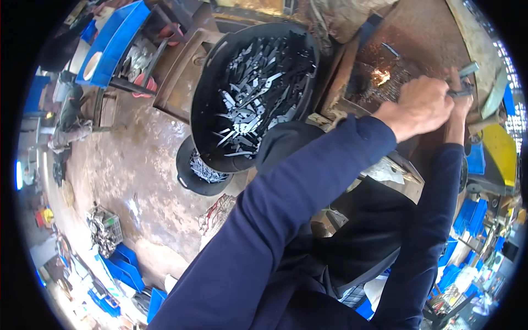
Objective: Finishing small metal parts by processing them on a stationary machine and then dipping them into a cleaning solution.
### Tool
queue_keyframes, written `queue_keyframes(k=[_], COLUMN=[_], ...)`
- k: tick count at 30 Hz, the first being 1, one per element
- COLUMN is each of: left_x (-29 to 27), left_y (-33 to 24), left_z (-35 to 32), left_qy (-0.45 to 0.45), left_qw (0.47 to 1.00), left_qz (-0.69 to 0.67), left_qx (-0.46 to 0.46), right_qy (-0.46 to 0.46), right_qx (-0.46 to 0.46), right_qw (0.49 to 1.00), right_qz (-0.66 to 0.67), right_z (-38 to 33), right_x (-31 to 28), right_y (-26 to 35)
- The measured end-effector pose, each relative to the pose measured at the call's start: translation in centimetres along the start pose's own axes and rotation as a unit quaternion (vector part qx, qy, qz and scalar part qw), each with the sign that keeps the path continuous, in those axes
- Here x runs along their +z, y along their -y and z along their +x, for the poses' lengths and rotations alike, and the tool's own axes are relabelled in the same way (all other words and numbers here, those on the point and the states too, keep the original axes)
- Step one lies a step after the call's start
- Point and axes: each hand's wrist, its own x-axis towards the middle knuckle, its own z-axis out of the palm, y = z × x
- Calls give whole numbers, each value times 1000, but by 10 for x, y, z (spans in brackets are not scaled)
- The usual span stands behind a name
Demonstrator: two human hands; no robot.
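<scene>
Left hand (421, 104): fingers curled shut around a small metal piece (461, 92), knuckles up, pressing it toward the far right edge of the rusty workbench (418, 33).
Right hand (459, 107): mostly hidden behind the left; it seems to steady the same piece from below, but I cannot tell how its fingers sit.
Metal piece: a grey strip jutting out past the left fist, beside another grey bar (468, 70) at the bench's right edge.
Sparks (379, 76): a bright orange burst on the bench surface just left of the hands.
Black tub (220, 60): full of flat grey metal blanks, standing off the bench's left edge; a smaller black tub (190, 176) of parts sits under its near rim.
Risk: bare hands work close to the sparks, so a slip of the grip could bring burns or a nicked finger; the dark sleeves (308, 198) could also catch embers.
</scene>
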Motion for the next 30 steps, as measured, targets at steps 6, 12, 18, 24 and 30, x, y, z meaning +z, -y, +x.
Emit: queue_keyframes(k=[6, 12, 18, 24, 30], left_x=[2, 51, 79, 85, 84], left_y=[15, -2, -3, -4, -3], left_z=[-3, 4, 12, 15, 13], left_qy=[-46, -200, -226, -228, -254], left_qw=[998, 975, 972, 972, 965], left_qz=[8, -72, -33, -31, -31], left_qx=[29, 65, 60, 46, 51], right_qy=[77, 91, 113, 120, 119], right_qx=[34, 33, 43, 59, 76], right_qw=[985, 985, 981, 979, 977], right_qz=[152, 146, 149, 154, 162], right_z=[-36, -22, -19, -28, -35], right_x=[28, 19, 21, 10, -7], right_y=[9, -5, -13, -18, -22])
